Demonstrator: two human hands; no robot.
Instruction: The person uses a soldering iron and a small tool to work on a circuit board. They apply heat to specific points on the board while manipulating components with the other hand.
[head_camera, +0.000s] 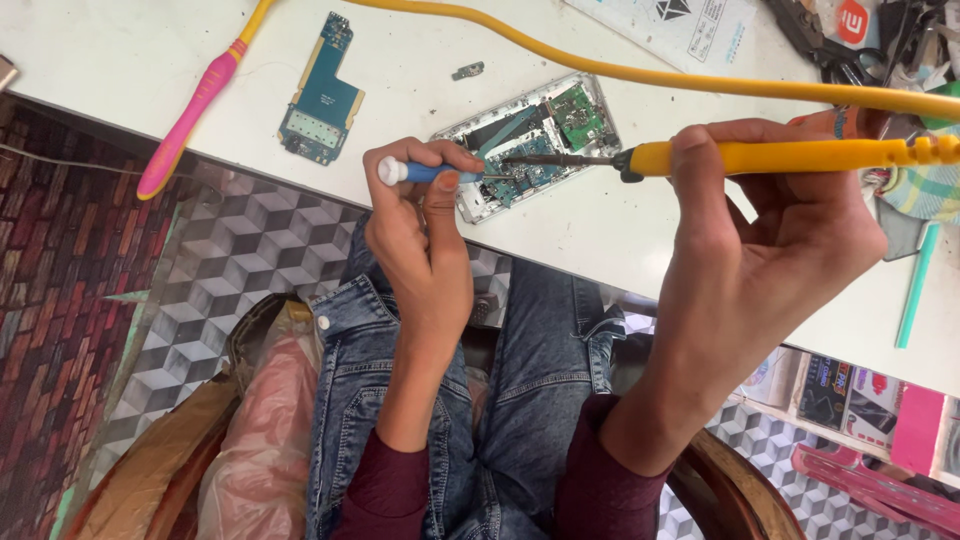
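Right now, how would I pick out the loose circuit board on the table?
Look at the white table, left of the opened phone under the hands. The loose circuit board lies alone beside the pink handle. It is blue, L-shaped, without any casing.

opened phone (530, 150) on table (600, 230), circuit board (322, 95) left

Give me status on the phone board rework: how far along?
Done: opened phone lies on the table, a separate blue board beside it. In hand: right hand puts the yellow soldering iron to its board; left hand steadies with a blue-handled tool. Left: phone unassembled.
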